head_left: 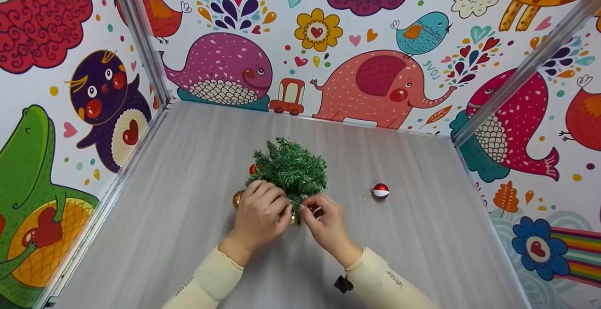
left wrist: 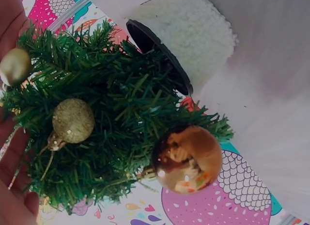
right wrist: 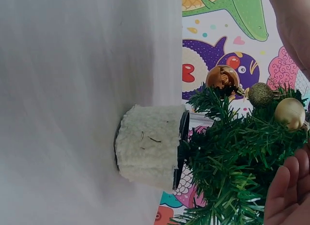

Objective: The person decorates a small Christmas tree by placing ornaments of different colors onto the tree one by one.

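A small artificial Christmas tree (head_left: 291,166) stands in front of me, its pot wrapped in fluffy white material (right wrist: 150,145). My left hand (head_left: 263,210) is at the tree's near left side, fingers bent, fingertips in the lower branches. Opposite it, my right hand (head_left: 328,220) brings thumb and forefinger together at the same spot. Both hands pinch around the hanging end of a smooth gold bauble (left wrist: 15,67); their fingers partly hide its string. Beside it hangs a glittery gold bauble (left wrist: 72,120), and farther along a shiny copper bauble (left wrist: 187,159).
A red and white bauble (head_left: 381,191) with a gold string lies on the grey table (head_left: 413,243) to the right of the tree. A red bauble (head_left: 252,169) shows at the tree's left side. Brightly printed panels (head_left: 291,65) enclose the table behind and at both sides.
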`<state>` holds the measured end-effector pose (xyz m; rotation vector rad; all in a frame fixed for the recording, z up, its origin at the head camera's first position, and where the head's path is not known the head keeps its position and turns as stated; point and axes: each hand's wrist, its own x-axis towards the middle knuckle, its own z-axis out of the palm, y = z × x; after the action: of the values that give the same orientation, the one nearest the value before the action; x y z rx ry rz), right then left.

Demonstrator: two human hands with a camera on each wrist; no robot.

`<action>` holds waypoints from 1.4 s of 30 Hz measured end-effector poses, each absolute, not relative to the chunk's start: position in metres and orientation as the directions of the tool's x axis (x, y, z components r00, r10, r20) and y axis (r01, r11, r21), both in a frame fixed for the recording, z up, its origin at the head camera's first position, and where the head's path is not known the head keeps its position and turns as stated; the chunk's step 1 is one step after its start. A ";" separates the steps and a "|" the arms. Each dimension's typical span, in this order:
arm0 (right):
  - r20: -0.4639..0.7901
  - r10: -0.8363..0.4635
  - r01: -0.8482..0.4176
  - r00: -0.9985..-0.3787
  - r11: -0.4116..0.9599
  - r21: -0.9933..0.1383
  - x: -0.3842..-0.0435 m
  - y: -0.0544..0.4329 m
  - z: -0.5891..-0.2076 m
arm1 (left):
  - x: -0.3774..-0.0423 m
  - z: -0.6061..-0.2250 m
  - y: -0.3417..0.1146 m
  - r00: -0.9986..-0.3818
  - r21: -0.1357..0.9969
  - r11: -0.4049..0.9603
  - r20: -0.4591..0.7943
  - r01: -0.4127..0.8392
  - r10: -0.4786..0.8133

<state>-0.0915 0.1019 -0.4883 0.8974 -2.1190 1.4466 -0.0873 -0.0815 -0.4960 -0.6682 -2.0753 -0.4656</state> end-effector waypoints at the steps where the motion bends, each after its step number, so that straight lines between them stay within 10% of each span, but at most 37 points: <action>1: 0.655 -0.268 -0.707 -0.707 0.254 -0.660 -0.091 0.101 -0.489 | -0.087 -0.496 -0.081 -0.467 0.079 0.789 0.840 0.609 0.277; 42: 0.511 -0.354 -0.610 -0.783 0.279 -0.741 -0.105 0.112 -0.533 | -0.087 -0.496 -0.087 -0.548 0.049 0.805 0.756 0.592 0.358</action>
<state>-0.1045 0.1123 -0.5326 0.8891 -2.3040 1.5073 -0.0874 -0.0865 -0.4961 -0.6962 -2.2048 -0.3832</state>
